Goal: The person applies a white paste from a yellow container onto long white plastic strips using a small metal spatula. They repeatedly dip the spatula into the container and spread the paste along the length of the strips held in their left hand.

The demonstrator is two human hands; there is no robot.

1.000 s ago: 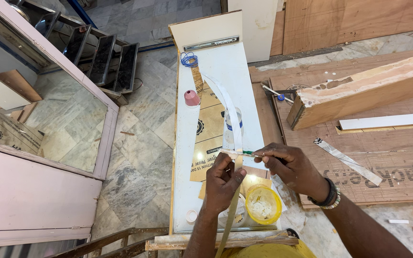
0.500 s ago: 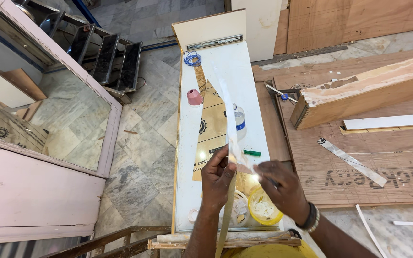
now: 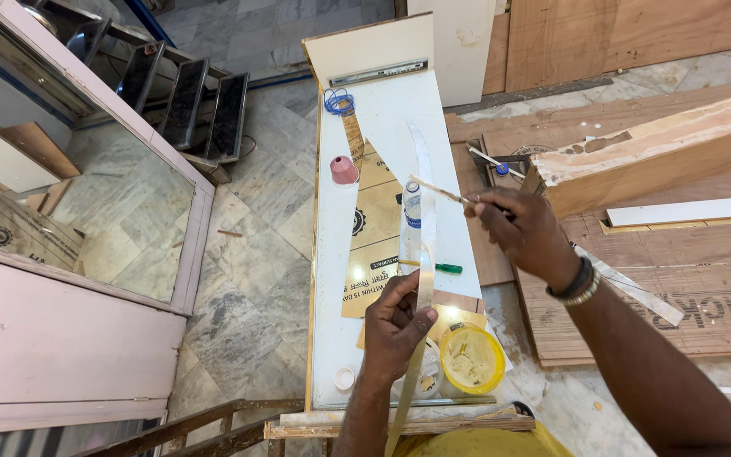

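My left hand grips a long, thin, pale laminate strip that arcs up and away over a white board. My right hand is raised to the right of the strip and holds a thin wooden stick whose glue-smeared tip touches the strip's upper part. A yellow tub of glue sits open on the board just right of my left hand. A green-handled tool lies on the board behind the strip.
On the board lie a brown cardboard sheet, a pink cone, a blue wire coil and a small white lid. Plywood sheets and a thick timber block lie right. A pink-framed glass cabinet stands left on marble floor.
My right hand rose from beside the glue tub and moved up and right, carrying the stick to the strip's upper part. The left hand kept hold of the strip.
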